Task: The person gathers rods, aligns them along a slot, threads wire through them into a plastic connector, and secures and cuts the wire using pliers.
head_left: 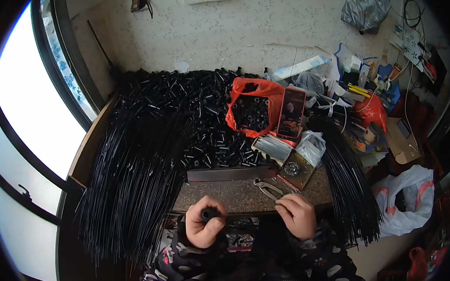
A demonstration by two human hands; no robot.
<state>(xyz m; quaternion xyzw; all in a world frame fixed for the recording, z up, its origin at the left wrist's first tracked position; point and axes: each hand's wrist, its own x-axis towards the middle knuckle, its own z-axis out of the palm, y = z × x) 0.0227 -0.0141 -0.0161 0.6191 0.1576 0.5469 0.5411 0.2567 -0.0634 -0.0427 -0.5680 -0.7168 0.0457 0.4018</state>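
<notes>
My left hand [203, 225] is closed around a short black tubular part [207, 214], its round open end facing up. To the right, my right hand [297, 214] has thumb and forefinger pinched together; anything between them is too small to make out. Metal pliers [267, 188] lie on the speckled tabletop [227, 196] just beyond the right fingertips. Behind a dark bar [230, 173] is a heap of small black tubular parts [207, 108]. The two hands are apart, both near the table's front edge.
Long thin black rods hang over the edge at left [129, 182] and right [347, 184]. A red bag [231, 120] of black parts, a phone [291, 113], an open box [273, 149] and a tray [305, 171] with small metal pieces stand farther back.
</notes>
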